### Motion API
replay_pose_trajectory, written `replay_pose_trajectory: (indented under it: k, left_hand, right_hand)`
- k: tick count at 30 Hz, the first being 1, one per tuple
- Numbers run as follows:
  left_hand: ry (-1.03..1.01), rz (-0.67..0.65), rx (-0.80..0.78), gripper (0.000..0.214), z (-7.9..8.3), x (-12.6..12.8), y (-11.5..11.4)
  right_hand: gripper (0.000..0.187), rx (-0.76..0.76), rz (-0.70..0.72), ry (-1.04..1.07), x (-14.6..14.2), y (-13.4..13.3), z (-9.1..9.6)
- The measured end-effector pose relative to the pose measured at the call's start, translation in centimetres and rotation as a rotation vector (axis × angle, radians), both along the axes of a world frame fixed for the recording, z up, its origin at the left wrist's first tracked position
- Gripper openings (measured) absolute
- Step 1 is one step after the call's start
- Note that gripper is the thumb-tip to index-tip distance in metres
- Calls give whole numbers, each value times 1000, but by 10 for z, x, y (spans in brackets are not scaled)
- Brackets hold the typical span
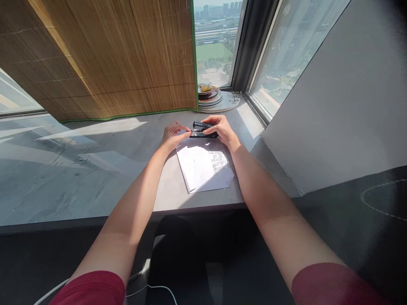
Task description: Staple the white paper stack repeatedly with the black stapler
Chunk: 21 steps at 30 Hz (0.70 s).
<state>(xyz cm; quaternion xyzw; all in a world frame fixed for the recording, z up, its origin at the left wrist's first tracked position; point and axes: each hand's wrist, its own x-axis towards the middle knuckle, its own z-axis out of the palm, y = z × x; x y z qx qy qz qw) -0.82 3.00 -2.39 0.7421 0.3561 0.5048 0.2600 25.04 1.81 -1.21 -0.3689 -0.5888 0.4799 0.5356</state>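
Observation:
A black stapler (203,125) is raised open over the far edge of a stack of white paper (203,169). My right hand (221,127) wraps round its right end, thumb in front and fingers behind. At the stapler's left end, the thumb and index finger of my left hand (174,134) pinch together; what they hold there, if anything, is too small to make out. Dark print shows on the paper's right side, and my hands' shadow falls over its far part.
The paper lies on a grey stone windowsill (127,169). Small dark staple-like bits (83,159) are scattered at left. Stacked plates (210,99) stand in the far corner beside a hanging bamboo blind (127,59). A white wall (337,97) rises at right; a white cable (162,288) runs below.

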Motion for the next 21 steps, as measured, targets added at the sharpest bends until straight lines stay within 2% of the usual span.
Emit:
replay_pose_trajectory:
  k: [5, 8, 13, 21]
  left_hand:
    - [69, -33, -20, 11, 10, -1, -7]
    - [69, -94, -52, 17, 15, -1, -10]
    - [108, -89, -92, 14, 19, 1, -15]
    - [164, -151, -99, 15, 23, 1, -20]
  right_hand:
    - [34, -20, -29, 6, 2, -1, 1]
    - [32, -31, -43, 6, 1, -2, 2]
    - [30, -28, -37, 12, 1, -3, 4]
    - [30, -41, -17, -22, 3, -3, 5]
